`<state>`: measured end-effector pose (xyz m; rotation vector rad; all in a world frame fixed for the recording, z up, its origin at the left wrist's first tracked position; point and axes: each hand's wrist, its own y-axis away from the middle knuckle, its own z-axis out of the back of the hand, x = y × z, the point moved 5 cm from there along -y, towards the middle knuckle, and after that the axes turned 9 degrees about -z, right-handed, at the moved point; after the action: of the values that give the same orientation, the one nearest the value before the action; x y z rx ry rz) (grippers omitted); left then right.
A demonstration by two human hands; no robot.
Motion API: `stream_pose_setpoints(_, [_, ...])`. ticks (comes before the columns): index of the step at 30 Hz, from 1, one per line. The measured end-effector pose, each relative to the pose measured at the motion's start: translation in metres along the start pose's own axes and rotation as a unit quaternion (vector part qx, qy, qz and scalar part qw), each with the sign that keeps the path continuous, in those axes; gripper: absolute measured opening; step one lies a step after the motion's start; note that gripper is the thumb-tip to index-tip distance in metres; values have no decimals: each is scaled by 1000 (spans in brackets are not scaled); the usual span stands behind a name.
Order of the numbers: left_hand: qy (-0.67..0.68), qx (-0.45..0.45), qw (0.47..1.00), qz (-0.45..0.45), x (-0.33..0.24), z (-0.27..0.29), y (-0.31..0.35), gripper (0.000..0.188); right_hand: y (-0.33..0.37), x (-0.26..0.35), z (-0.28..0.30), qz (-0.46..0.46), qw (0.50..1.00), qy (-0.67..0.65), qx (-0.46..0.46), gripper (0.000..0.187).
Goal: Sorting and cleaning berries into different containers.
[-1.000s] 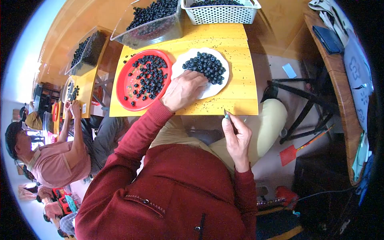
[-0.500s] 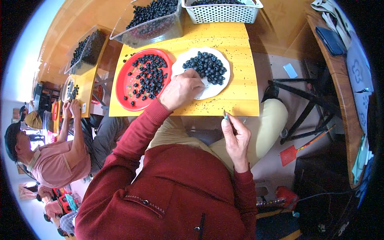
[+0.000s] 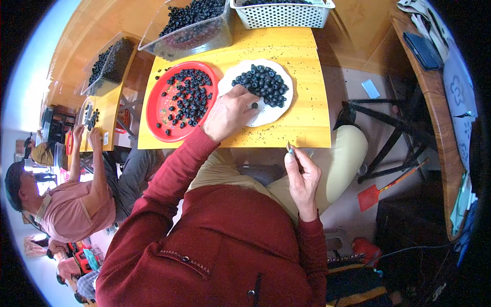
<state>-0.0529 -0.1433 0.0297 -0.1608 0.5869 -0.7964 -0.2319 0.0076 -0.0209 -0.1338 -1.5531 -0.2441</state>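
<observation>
My left hand (image 3: 231, 113) reaches over the near left part of a white scalloped plate (image 3: 266, 117), fingers pinched together. At its fingertips shows one dark round berry-like piece (image 3: 254, 105). A heap of similar blue-black pieces (image 3: 262, 86) covers the plate's far half. Left of it, a red round tray (image 3: 152, 115) holds many dark pieces (image 3: 190, 94), some with ring-like ends. Below the table's near edge, my right hand (image 3: 303, 179) is closed on a small thin tool (image 3: 289, 148) with a teal part; its exact kind is too small to make out.
Beyond the plates stand a clear plastic bin (image 3: 189, 47) of dark pieces and a white perforated basket (image 3: 284, 18). Brown crumbs dot the yellow table (image 3: 309, 112). A co-worker (image 3: 76, 210) sits at another table on the left. At right are a black metal frame (image 3: 388, 123) and red flyswatter (image 3: 369, 197).
A dark piece now shows at my left fingertips, where none was visible before. The right hand is nearly still. The co-worker's hands have moved apart.
</observation>
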Motion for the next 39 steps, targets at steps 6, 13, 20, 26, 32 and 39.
stream_pose_setpoints(6, [-43,47,997,-36,1,-1,-2,16,1,-4,1,1,1000,-1,-3,33])
stream_pose_setpoints(13, [-10,39,999,-6,-6,2,-3,16,2,-3,3,13,1000,1,-12,34])
stream_pose_setpoints(20, [320,-49,939,115,6,1,13,16,0,8,0,-14,1000,-27,-8,29])
stream_pose_setpoints(26, [454,-97,882,86,-8,4,25,15,-18,29,-25,-53,995,-80,-15,28])
stream_pose_setpoints(32, [459,-66,882,78,-26,12,36,14,-34,39,-47,-81,993,-73,37,28])
stream_pose_setpoints(39, [447,-59,891,44,-17,9,49,15,-31,37,-60,-146,976,-148,70,14])
